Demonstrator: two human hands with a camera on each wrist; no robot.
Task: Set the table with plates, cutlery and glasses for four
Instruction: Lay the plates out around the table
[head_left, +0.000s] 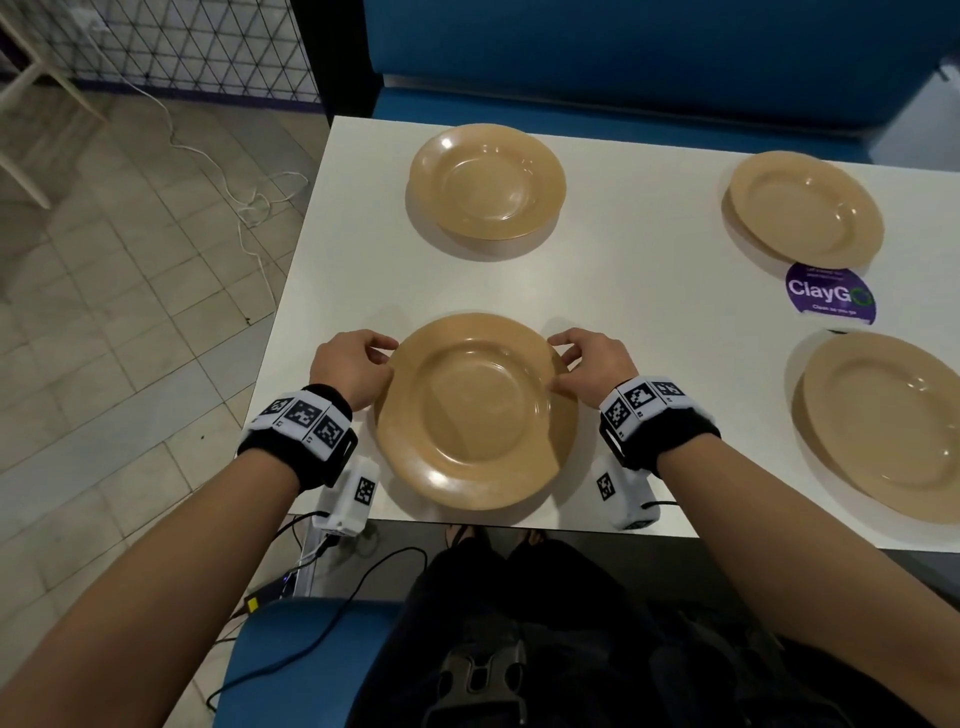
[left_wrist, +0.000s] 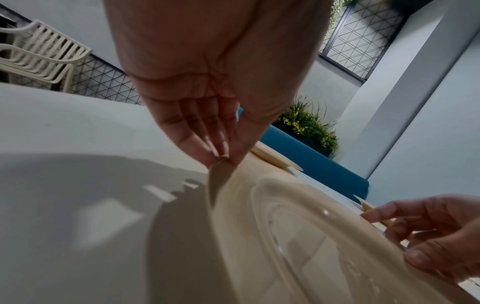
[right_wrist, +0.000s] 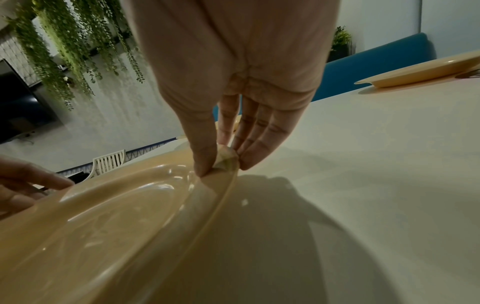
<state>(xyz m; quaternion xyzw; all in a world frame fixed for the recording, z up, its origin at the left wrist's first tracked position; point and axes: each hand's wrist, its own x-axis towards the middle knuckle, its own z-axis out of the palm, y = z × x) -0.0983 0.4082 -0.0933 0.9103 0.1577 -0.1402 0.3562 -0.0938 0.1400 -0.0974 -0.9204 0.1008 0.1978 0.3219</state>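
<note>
A tan plate (head_left: 475, 413) lies at the near left of the white table (head_left: 649, 291), right in front of me. My left hand (head_left: 353, 364) pinches its left rim (left_wrist: 221, 164) between thumb and fingers. My right hand (head_left: 587, 366) pinches the right rim (right_wrist: 223, 160) the same way. In the wrist views the plate's edge shows a shadow under it; I cannot tell if it is lifted. Another plate (head_left: 487, 182) sits at the far left, a third (head_left: 805, 208) at the far right, and a last one (head_left: 883, 426) at the near right.
A purple round sticker (head_left: 830, 301) is stuck to the table between the two right plates. A blue bench (head_left: 623, 57) runs along the far side. Cables (head_left: 332, 561) hang below the near edge. The tiled floor (head_left: 130, 312) lies to the left.
</note>
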